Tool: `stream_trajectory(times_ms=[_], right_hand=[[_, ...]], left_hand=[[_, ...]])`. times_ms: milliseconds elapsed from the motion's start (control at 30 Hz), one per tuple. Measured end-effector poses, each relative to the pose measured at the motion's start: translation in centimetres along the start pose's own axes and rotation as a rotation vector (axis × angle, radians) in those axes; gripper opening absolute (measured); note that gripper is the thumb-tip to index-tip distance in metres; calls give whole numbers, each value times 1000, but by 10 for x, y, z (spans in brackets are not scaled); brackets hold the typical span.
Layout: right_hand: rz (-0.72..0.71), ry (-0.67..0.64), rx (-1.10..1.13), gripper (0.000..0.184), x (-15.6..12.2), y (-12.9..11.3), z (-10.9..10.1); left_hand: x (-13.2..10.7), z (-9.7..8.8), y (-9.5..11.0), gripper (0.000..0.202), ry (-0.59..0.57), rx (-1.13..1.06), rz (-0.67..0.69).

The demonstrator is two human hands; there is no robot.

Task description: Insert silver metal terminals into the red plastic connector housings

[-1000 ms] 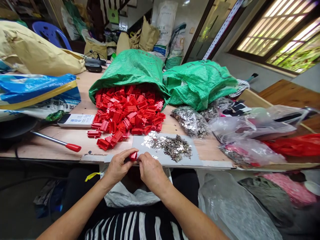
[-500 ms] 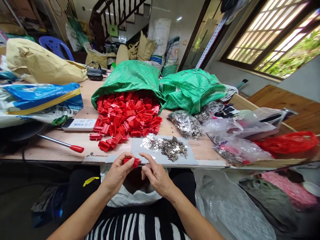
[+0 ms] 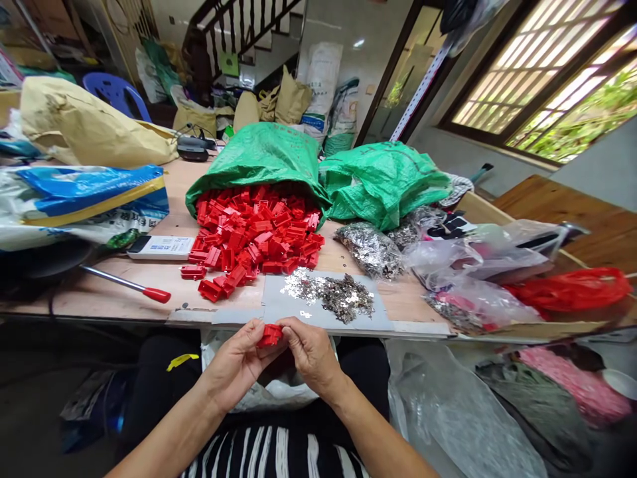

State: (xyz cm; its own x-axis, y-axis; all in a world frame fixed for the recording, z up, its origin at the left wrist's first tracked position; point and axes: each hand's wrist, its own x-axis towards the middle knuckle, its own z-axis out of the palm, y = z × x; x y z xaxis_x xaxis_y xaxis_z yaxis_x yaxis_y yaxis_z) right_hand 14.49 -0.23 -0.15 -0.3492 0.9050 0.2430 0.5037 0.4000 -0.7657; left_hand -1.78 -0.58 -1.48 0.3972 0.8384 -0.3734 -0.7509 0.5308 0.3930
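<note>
My left hand (image 3: 242, 360) grips a small red plastic housing (image 3: 270, 335) between thumb and fingers, just in front of the table edge. My right hand (image 3: 312, 355) is closed in a pinch against the right end of that housing; whatever lies between its fingertips is hidden. Beyond the hands, a grey sheet (image 3: 279, 315) carries a pile of small flat metal pieces (image 3: 348, 299), with shinier ones (image 3: 298, 285) on its left. Many similar red housings (image 3: 259, 232) spill from a green woven sack (image 3: 263, 149). An open white bag (image 3: 279, 395) sits in my lap under the hands.
A lever with a red grip (image 3: 156, 294) and a white box (image 3: 162, 247) lie left. A second green sack (image 3: 383, 176), a clear bag of metal pieces (image 3: 371, 249) and a tray of plastic bags (image 3: 478, 259) stand right. A blue-white sack (image 3: 94, 199) is far left.
My right hand has moved left and closed its fingers at the right end of the red housing. My left hand has shifted slightly right and down, bringing the housing along.
</note>
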Motion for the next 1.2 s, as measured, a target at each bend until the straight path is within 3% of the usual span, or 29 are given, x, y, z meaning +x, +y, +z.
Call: stream_trajectory(times_ms=[233, 433, 600, 700, 800, 900, 1033, 1100, 1200], right_hand=[[9, -173, -158, 33, -6, -2, -7], [1, -94, -246, 36, -7, 5, 1], [87, -11, -33, 38, -9, 13, 6], [184, 12, 37, 38, -9, 21, 1], [265, 102, -52, 33, -7, 35, -11], [247, 180, -224, 22, -5, 47, -19], [212, 125, -355, 20, 0, 54, -18], [221, 109, -404, 20, 3, 54, -15], [223, 111, -447, 16, 6, 53, -13]], left_hand=[[2, -2, -5, 15, 110, -50, -29], [3, -1, -9, 9, 119, -30, -6], [3, -5, -14, 7, 60, 23, -26], [6, -14, -17, 19, 54, 242, 2], [9, -27, -20, 18, 112, 716, 129], [12, -35, -18, 28, 110, 1129, 286], [15, -33, -3, 24, 98, 1255, 387], [17, -31, 12, 23, 207, 1325, 545], [23, -29, 38, 30, 378, 1545, 954]])
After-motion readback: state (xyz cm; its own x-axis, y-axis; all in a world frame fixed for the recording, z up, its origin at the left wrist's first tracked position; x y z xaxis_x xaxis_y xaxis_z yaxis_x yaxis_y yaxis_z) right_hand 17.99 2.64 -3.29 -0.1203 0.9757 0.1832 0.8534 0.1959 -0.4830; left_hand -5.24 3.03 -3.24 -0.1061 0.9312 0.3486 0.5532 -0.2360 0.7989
